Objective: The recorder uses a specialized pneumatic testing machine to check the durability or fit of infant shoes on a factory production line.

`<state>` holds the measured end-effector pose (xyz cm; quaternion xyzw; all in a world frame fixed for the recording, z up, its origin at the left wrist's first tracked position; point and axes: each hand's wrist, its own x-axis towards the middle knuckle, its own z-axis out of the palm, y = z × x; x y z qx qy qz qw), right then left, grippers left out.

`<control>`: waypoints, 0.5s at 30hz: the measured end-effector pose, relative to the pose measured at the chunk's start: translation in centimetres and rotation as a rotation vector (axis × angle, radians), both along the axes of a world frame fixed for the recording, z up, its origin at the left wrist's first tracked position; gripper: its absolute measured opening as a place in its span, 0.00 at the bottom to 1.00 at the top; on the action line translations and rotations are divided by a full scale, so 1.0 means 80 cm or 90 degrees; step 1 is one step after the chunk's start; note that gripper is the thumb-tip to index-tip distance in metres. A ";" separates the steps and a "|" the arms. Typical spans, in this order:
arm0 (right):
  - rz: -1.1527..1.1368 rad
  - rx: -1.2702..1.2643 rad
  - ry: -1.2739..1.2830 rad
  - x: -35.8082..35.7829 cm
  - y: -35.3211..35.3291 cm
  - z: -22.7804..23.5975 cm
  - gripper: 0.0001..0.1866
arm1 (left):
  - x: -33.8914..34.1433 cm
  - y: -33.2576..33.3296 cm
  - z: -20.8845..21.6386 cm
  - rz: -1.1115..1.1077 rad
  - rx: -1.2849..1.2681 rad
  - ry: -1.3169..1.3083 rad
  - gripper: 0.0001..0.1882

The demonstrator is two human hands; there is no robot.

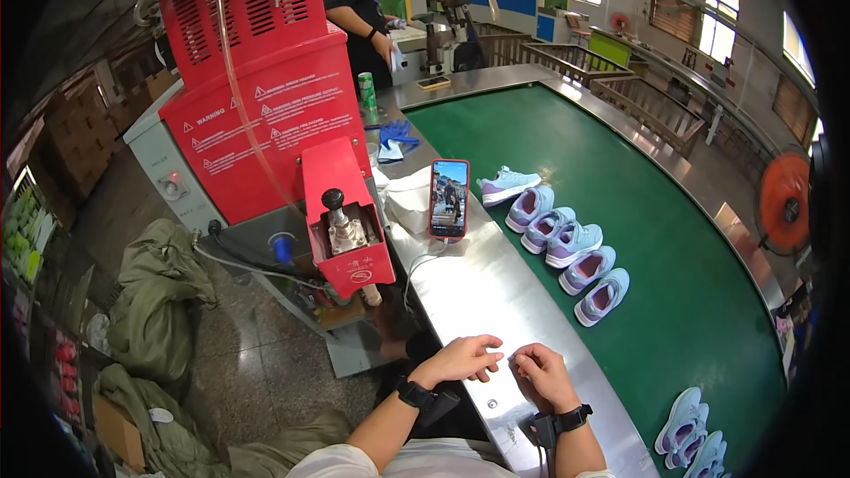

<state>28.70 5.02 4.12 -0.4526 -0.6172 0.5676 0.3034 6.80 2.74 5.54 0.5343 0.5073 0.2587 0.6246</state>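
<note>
Above the shiny metal edge of the workbench (460,288), my two hands face each other with a small gap between the fingertips. My left hand (462,359) has loosely bent fingers that stand apart, with nothing visible in them. Just to its right, my right hand (546,375) is closed, fingers curled in; whether they pinch something small cannot be made out. Both wrists wear black straps with small devices. Farther up the metal edge a phone (449,199) in a red case stands upright, its screen lit and a white cable plugged into its bottom.
A row of light blue sneakers (574,243) lies on the green conveyor belt (682,319); more sneakers (686,429) sit near right. A red machine (266,106) stands at left. Blue gloves (398,134) and a green can (367,90) lie beyond the phone. Another person (359,13) stands behind.
</note>
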 end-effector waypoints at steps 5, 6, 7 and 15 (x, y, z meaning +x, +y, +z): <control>0.003 0.007 -0.012 -0.001 -0.005 -0.003 0.07 | -0.001 -0.003 -0.005 -0.006 -0.008 0.007 0.25; 0.003 0.015 -0.018 0.001 -0.004 -0.006 0.07 | 0.000 -0.002 -0.005 -0.004 -0.008 0.001 0.25; 0.004 0.023 -0.024 0.002 -0.003 -0.008 0.07 | 0.001 -0.002 -0.004 -0.003 -0.007 -0.006 0.25; -0.008 0.011 -0.019 0.005 -0.002 -0.003 0.07 | 0.005 0.000 0.004 -0.003 0.011 0.002 0.25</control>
